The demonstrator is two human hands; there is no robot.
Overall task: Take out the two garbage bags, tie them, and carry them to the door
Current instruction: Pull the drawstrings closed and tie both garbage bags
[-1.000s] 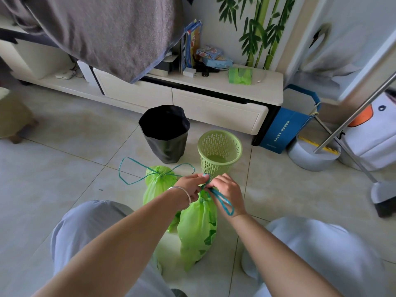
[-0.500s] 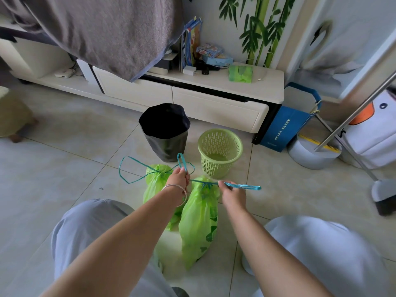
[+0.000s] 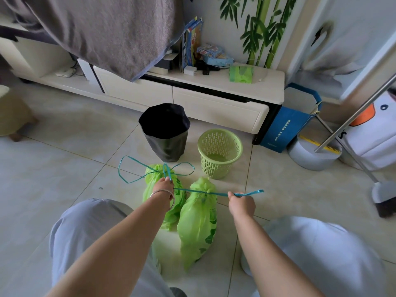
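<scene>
Blue drawstring pulled taut across right green bag; left hand and right hand each pinch an end.

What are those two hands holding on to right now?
The blue drawstring of the nearer green bag. The left hand pinches one end, the right hand the other, pulling it taut across the bag's neck.

Silver bangle, pale grey trousers

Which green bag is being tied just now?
The right green bag: both hands pull its blue string taut. The left green bag already carries a finished bow.
</scene>
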